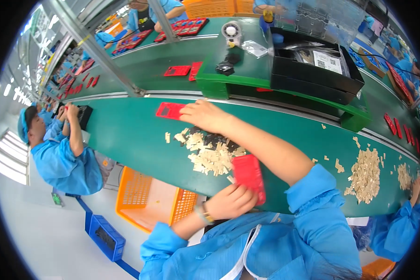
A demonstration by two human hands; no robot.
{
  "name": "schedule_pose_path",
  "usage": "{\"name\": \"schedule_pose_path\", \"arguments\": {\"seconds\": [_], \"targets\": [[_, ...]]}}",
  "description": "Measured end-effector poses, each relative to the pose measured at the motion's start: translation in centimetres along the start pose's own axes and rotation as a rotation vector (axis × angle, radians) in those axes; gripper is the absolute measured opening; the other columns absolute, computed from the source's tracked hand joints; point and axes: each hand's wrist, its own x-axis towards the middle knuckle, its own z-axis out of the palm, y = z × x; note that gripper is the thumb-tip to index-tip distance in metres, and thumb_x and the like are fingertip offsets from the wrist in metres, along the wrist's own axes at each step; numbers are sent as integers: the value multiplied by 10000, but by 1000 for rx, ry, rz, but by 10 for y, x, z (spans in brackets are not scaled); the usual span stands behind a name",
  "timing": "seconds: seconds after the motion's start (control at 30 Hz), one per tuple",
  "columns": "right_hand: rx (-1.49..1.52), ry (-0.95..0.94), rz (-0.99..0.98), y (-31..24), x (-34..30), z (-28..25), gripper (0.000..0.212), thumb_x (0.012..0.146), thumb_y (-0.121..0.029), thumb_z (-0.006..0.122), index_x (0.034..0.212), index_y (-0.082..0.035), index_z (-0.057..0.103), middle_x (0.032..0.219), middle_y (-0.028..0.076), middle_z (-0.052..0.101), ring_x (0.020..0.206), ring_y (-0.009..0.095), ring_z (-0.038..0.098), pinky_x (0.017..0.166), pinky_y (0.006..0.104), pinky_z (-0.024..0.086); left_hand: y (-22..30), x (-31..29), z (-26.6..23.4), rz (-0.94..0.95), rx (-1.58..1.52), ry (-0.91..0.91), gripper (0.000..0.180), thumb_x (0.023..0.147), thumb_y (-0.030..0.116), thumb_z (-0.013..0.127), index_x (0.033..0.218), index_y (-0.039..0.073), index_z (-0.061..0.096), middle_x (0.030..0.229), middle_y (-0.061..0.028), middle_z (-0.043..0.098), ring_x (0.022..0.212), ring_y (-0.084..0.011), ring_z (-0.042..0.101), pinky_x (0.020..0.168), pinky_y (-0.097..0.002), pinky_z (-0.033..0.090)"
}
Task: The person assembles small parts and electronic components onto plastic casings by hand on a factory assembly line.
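My left hand (232, 201), with bands round its wrist, is closed on the lower left edge of a red phone-shaped plate (248, 172), tilted up near the bench's front edge. My right arm stretches across to the far left. There my right hand (205, 115) has its fingers on the right end of a second red phone-shaped plate (169, 110), which has a dark patch and lies on the green bench. Between my hands is a heap of small cream-coloured pieces (209, 161). Black pieces (215, 139) lie among them, partly hidden under my right arm.
A green raised shelf (284, 88) holds a black box (317, 70) and a tape roll (231, 31). Red plates (177, 70) lie on the belt beyond. More cream pieces (365, 175) are heaped at right. An orange crate (147, 198) stands below; a person (63, 154) works at left.
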Motion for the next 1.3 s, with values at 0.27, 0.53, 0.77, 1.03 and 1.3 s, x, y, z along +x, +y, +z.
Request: {"name": "schedule_pose_path", "arguments": {"seconds": [0.27, 0.53, 0.77, 1.03, 1.3], "targets": [[-122, -55, 32, 0, 19, 34, 180, 818, -114, 552, 983, -136, 621, 998, 17, 588, 1071, 193, 557, 898, 380, 430, -79, -60, 12, -831, -198, 160, 197, 772, 3, 628, 968, 22, 645, 886, -153, 637, 799, -331, 623, 692, -407, 514], [-62, -18, 52, -3, 9, 19, 150, 759, -108, 595, 905, -85, 623, 931, 61, 597, 897, 219, 596, 798, 347, 480, -216, -154, 13, -1126, -240, -58, 226, 749, 97, 742, 956, 96, 652, 1054, -95, 552, 1015, -292, 518, 880, -384, 457], [-254, 108, 512, -100, -167, -169, 354, 624, -28, 710, 971, -58, 644, 960, 89, 612, 902, 283, 619, 793, 421, 489, -223, -143, 0, -1081, -546, -7, 96, 849, 42, 663, 886, 21, 577, 925, -62, 621, 851, -188, 586, 717, -312, 483], [68, 12, 980, -163, -197, -187, 367, 714, -4, 696, 1077, -28, 647, 1118, 122, 583, 1017, 271, 587, 850, 373, 477, -88, 11, 9, -1190, -1834, 413, 100, 898, -23, 612, 990, 11, 592, 902, -61, 655, 787, -130, 642, 722, -251, 540], [719, 519, 1000, -136, -165, -166, 87, 824, -1, 677, 910, 4, 661, 972, 83, 626, 768, 142, 622, 660, 240, 497, -14, 65, 44, -831, -1988, 619, 255, 855, -139, 593, 1078, -20, 560, 1152, -88, 522, 960, -142, 603, 845, -279, 540]]}}
